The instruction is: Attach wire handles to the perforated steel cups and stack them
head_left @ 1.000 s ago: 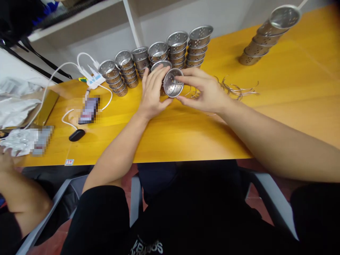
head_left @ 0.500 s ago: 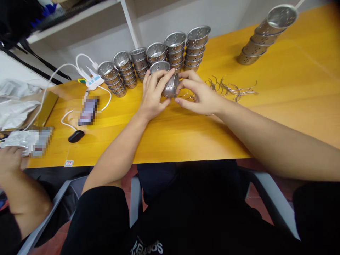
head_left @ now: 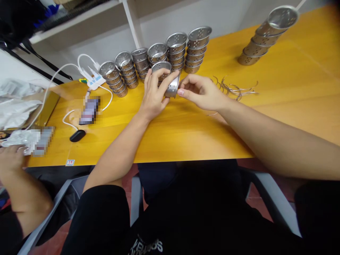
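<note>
My left hand (head_left: pixel 153 92) is wrapped round a perforated metal cup (head_left: pixel 173 86), which lies tilted on its side. Fingers cover much of its wall. At the cup's right end, my right hand (head_left: pixel 200 91) is closed in a pinch, thumb against forefinger. Whatever the pinch holds is too small to make out. Just behind the left fingers stands another perforated cup (head_left: pixel 161 65), partly hidden. Thin curved metal wires (head_left: pixel 233 90) lie in a loose pile right of my right hand, and one wire (head_left: pixel 212 114) shows below its wrist.
Several stacks of perforated cups (head_left: pixel 196 49) line the back of the yellow table (head_left: pixel 164 141). A leaning stack (head_left: pixel 256 44) is at the far right. On the left are a power strip (head_left: pixel 95 80), a phone (head_left: pixel 89 111) and a black mouse-like object (head_left: pixel 77 135). Another person's hand (head_left: pixel 12 156) is at far left.
My right fingers have drawn together from a spread grasp at the cup into a pinch at its right end. The cup has turned slightly in my left hand.
</note>
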The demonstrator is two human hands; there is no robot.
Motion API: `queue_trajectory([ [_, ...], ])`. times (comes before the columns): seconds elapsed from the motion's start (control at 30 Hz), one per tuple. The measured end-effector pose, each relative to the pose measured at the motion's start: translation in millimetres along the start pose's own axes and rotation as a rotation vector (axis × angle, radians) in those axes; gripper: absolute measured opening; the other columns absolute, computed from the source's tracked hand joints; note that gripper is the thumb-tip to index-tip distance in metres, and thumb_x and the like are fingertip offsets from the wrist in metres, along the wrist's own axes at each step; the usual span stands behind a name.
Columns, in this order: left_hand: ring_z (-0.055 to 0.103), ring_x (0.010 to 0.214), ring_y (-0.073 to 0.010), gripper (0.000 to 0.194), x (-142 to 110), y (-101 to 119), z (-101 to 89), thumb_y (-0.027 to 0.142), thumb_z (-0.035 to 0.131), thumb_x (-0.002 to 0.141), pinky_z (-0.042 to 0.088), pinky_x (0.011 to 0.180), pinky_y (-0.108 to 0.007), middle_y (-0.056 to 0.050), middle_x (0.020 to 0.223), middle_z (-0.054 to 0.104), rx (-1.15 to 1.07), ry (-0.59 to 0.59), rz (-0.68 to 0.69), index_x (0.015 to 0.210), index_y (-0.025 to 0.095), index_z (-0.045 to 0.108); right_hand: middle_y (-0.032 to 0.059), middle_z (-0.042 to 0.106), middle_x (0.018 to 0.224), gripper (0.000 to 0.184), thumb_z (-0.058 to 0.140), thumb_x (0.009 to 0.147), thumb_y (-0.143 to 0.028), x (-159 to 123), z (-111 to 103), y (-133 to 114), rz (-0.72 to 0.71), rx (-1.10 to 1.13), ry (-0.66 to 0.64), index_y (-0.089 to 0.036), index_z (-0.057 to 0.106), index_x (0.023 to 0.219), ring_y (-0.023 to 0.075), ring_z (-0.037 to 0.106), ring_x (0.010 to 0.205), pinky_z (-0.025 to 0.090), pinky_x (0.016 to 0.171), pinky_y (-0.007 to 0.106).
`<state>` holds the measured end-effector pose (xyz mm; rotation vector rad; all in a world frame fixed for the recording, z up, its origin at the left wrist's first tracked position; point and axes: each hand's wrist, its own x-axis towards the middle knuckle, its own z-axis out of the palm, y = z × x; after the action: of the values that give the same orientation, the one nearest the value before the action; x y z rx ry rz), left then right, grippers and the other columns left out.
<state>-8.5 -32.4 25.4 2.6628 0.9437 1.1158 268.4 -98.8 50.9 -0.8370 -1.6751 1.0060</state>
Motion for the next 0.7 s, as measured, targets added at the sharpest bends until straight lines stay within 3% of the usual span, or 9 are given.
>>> queue_trajectory([
  [0.1,0.057,0.19,-0.0436,0.067,1.7,1.2,-1.5,0.065,0.071,0.124,0.008,0.174,-0.072,-0.011,0.193,0.068,-0.007,-0.021,-0.018,0.187,0.043,0.068,0.0067,0.08,0.097,0.084,0.105,0.082,-0.113,2.0,2.9,4.2,-0.021,0.014,0.007,-0.034,0.08,0.098,0.0373,0.079,0.099,0.074,0.095,0.062],
  [0.27,0.058,0.192,-0.0448,0.059,6.5,3.3,-4.5,0.063,0.077,0.119,0.007,0.174,-0.073,-0.008,0.191,0.074,-0.101,-0.059,-0.073,0.175,0.044,0.079,0.0056,0.089,0.104,0.083,0.103,0.079,-0.116,0.9,0.9,3.0,0.042,-0.053,0.001,-0.038,0.083,0.099,0.0428,0.086,0.112,0.077,0.111,0.071],
  [0.47,0.064,0.186,-0.0462,0.056,6.5,6.3,-4.8,0.063,0.085,0.115,0.009,0.173,-0.074,-0.008,0.186,0.079,-0.112,-0.025,-0.099,0.167,0.043,0.085,0.0063,0.091,0.101,0.09,0.101,0.07,-0.123,1.6,-3.6,6.3,0.053,-0.043,0.012,-0.037,0.087,0.094,0.0444,0.089,0.108,0.079,0.109,0.073],
  [0.7,0.059,0.191,-0.0454,0.063,5.9,0.0,-10.0,0.07,0.08,0.116,0.005,0.174,-0.071,-0.009,0.192,0.073,-0.079,-0.08,-0.06,0.172,0.042,0.08,0.0051,0.095,0.109,0.072,0.113,0.076,-0.106,0.8,-8.7,4.8,0.027,0.004,-0.047,-0.041,0.091,0.093,0.0465,0.091,0.117,0.077,0.12,0.079],
])
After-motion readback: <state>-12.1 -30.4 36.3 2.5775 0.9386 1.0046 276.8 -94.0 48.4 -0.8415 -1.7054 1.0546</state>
